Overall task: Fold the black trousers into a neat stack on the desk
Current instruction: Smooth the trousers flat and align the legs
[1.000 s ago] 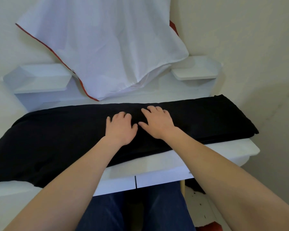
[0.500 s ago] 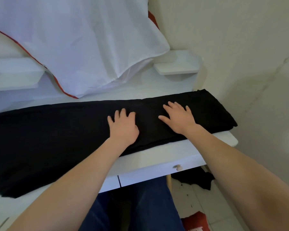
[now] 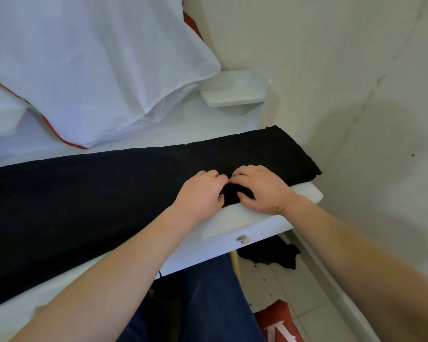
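The black trousers [image 3: 84, 201] lie as one long folded strip across the white desk [image 3: 242, 218], from the left edge of view to the desk's right end. My left hand [image 3: 200, 191] and my right hand [image 3: 260, 188] sit side by side on the strip's near edge, close to its right end. Both have their fingers curled into the fabric, and a small bunch of cloth is pinched up between them.
A white cloth with red trim [image 3: 92, 62] hangs over the back of the desk. A small white shelf [image 3: 235, 92] juts out at the back right, next to the wall [image 3: 356, 95]. A drawer knob [image 3: 242, 239] sits under the desk edge. Dark cloth [image 3: 272, 253] lies on the floor.
Both hands moved right along the trousers and came together. They were flat with fingers spread; now the fingers are curled and grip the fabric's near edge. The view turned right.
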Motion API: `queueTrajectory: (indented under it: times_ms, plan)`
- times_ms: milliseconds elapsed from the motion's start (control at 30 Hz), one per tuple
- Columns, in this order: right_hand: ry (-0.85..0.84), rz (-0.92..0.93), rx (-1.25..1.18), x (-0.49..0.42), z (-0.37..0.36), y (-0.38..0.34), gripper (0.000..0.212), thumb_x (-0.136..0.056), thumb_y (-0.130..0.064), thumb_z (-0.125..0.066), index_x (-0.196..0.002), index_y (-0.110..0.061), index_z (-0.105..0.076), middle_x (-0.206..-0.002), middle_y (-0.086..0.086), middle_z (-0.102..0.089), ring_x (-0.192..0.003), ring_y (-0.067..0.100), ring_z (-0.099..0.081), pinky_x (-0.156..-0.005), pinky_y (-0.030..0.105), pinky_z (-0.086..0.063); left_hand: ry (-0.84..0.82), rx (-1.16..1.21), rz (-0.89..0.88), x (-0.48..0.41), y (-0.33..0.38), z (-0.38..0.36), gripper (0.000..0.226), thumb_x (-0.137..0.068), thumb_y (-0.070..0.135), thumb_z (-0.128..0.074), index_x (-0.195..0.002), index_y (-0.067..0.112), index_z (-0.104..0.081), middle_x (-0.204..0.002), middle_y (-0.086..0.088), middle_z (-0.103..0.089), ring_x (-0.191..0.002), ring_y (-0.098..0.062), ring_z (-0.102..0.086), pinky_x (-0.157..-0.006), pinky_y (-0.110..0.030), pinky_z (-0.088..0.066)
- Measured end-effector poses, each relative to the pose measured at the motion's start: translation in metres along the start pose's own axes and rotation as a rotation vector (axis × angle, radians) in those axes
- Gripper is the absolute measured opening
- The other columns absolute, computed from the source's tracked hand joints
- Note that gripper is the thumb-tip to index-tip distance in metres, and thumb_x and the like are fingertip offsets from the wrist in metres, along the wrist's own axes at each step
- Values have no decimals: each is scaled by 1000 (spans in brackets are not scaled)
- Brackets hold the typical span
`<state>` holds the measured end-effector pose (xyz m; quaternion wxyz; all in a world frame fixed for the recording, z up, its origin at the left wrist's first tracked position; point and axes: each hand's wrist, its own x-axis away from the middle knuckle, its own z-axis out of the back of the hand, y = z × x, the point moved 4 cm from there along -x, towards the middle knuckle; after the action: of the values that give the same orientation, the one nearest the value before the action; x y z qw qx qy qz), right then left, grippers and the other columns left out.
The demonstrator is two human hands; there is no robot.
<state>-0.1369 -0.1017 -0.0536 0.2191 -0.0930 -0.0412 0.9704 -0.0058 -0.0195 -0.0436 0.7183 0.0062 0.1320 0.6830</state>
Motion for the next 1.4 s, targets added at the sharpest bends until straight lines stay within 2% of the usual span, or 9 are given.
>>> queueTrajectory:
  times_ms: [167,333,500,667,733,867,1133,1300,1400]
  plan:
    - [35,-20,2,1,6,1,41,-84,-31,-61,-124,-21,-61,-119,-2,-59,-105,18,-57,-91,38,-46,-172,-61,28,-3,5,-2,51,-83,10,-61,-130,20,-43,-112,-6,-42,-98,-23,-43,-70,-35,-45]
    - [93,-64,81,-5,10,-4,43,-84,-35,-65,-125,-25,-59,-117,-4,-60,-104,16,-57,-91,34,-44,-26,-206,72,-6,7,5,48,-83,1,-60,-125,14,-42,-108,-8,-46,-88,-23,-47,-60,-31,-33]
    - [131,-181,259,-9,4,3,55,-86,-5,-59,-139,-17,-47,-137,5,-55,-126,23,-50,-110,38,-31,56,-364,21,-3,11,10,9,-93,9,-55,-100,11,-50,-74,-1,-38,-56,-20,-39,-49,-31,-28]
    - [37,-339,334,5,-2,32,69,-91,0,-54,-151,-15,-24,-156,6,-32,-145,20,-26,-118,34,-12,128,-466,-74,9,22,15,32,-55,8,-88,-65,13,-58,-52,0,-47,-37,-16,-43,-38,-23,-19]
    - [60,-313,366,9,2,37,70,-90,1,-57,-150,-14,-26,-157,6,-30,-146,21,-23,-118,33,-9,136,-390,-97,8,27,10,26,-65,3,-79,-82,11,-61,-69,-3,-55,-53,-19,-49,-43,-28,-26]
    - [69,-275,395,14,7,45,69,-87,4,-59,-148,-14,-32,-156,8,-33,-145,22,-25,-118,33,-11,107,-301,-22,-1,27,-2,49,-77,-3,-58,-120,14,-41,-98,-6,-47,-73,-20,-37,-56,-31,-30]
    - [-114,-356,307,21,11,76,75,-89,12,-47,-152,-19,-21,-161,7,-18,-148,24,-13,-120,37,-10,-9,-140,-41,-7,20,-7,44,-77,-8,-50,-115,14,-43,-89,-2,-35,-74,-20,-39,-58,-31,-32]
    - [-421,-555,-40,9,9,70,73,-90,-6,-41,-154,-25,-12,-163,7,-6,-149,28,-5,-118,55,-11,-92,127,107,-13,17,-5,22,-87,33,-54,-103,18,-56,-93,-2,-54,-83,-24,-55,-69,-31,-40]
    - [-325,-574,-231,-12,19,56,73,-82,-20,-45,-151,-28,-25,-161,5,-19,-147,25,-15,-117,54,-15,59,369,162,-21,13,6,31,-93,43,-47,-78,19,-59,-71,1,-57,-71,-22,-56,-62,-32,-42]
